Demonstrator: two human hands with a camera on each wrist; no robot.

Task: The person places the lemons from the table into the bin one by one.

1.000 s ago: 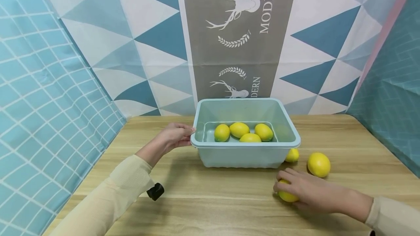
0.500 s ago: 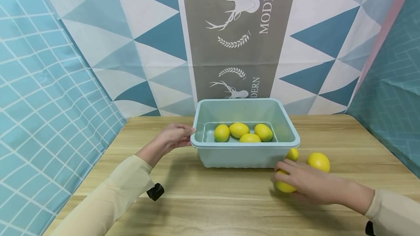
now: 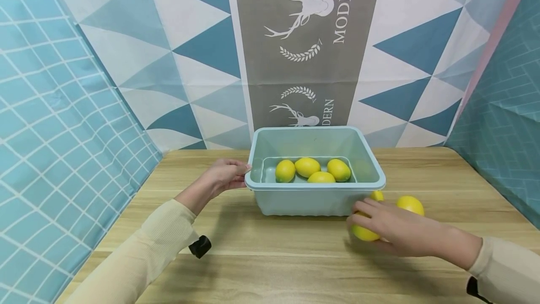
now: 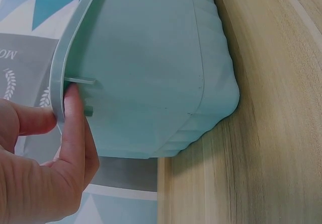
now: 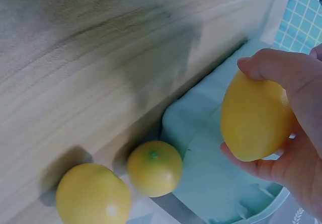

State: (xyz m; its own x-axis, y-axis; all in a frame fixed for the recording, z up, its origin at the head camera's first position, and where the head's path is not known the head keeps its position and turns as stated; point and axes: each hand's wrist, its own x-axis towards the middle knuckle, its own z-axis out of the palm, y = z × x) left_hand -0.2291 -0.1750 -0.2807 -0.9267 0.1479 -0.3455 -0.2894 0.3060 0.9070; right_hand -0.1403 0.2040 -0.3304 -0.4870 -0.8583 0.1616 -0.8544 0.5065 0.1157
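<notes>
A light blue-green plastic bin (image 3: 312, 203) stands at the back of the table with several lemons (image 3: 307, 167) lying in it. My left hand (image 3: 223, 175) pinches the rim at the bin's left end, thumb on the outside edge and fingers tucked under the lip in the left wrist view. In front of the bin's right front corner, my right hand (image 3: 396, 226) grips a lemon (image 5: 257, 116) between thumb and fingers, off the table. Two more lemons rest on the table by the bin's right side: one (image 5: 155, 168) close against it, another (image 3: 410, 205) farther right, partly behind my right hand.
The wooden table (image 3: 270, 266) reaches back to a patterned cloth wall (image 3: 303, 60) right behind the bin. Tiled-print blue cloth (image 3: 63, 121) hangs along the left side, and a darker teal cloth (image 3: 506, 107) along the right.
My right hand has risen slightly from the table and moved a little back toward the bin with the lemon in its grip. The left hand and the bin stay where they were.
</notes>
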